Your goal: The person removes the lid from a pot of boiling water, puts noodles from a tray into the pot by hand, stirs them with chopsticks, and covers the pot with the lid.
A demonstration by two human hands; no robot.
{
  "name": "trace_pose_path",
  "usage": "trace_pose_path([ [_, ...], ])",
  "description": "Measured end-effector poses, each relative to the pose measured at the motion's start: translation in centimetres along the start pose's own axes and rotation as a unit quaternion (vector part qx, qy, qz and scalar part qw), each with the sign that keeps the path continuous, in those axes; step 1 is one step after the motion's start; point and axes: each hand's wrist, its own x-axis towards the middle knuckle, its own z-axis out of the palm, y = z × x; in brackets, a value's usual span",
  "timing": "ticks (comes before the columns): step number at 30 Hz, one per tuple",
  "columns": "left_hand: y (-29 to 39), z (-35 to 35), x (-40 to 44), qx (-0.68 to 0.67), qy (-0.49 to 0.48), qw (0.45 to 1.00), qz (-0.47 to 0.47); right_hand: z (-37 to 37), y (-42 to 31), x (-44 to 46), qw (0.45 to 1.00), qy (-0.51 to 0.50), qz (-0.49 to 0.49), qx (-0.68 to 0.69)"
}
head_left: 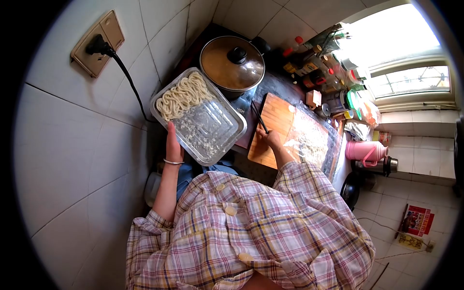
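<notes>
The left hand [174, 145] grips the metal tray [212, 126], the right hand [271, 138] clasps black chopsticks [259, 117] — noodles [182, 96] just beyond the left fingertips.

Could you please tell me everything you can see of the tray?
The tray is shallow and rectangular, with rounded corners and a raised rim; it looks like shiny metal. Noodles lie bunched at its far end, and pale specks dot the bare floor. The left hand holds it by its left side, beside the pot; contact there is unclear.
</notes>
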Motion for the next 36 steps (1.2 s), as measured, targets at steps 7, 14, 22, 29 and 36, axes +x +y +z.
trace_pose_path([
  [7, 0.2, 0.1, -0.1, -0.003, -0.014, 1.000, 0.007, 0.3, 0.3, 0.3, 1.000, -0.004, 0.005, -0.012],
  [14, 0.0, 0.1, -0.1, 0.008, -0.001, 1.000, 0.008, -0.1, -0.3, -0.6, 1.000, -0.002, -0.001, 0.007],
  [22, -0.2, 0.1, -0.1, 0.007, 0.004, 1.000, 0.006, 0.1, 0.0, -0.3, 1.000, -0.005, 0.000, 0.002],
  [29, -0.5, -0.4, 0.1, 0.001, -0.001, 1.000, 0.006, 0.1, -0.1, -0.3, 1.000, -0.009, 0.011, -0.009],
  [36, -0.3, 0.0, -0.2, 0.003, 0.003, 1.000, 0.000, -0.1, -0.2, -0.6, 1.000, -0.009, 0.008, -0.005],
])
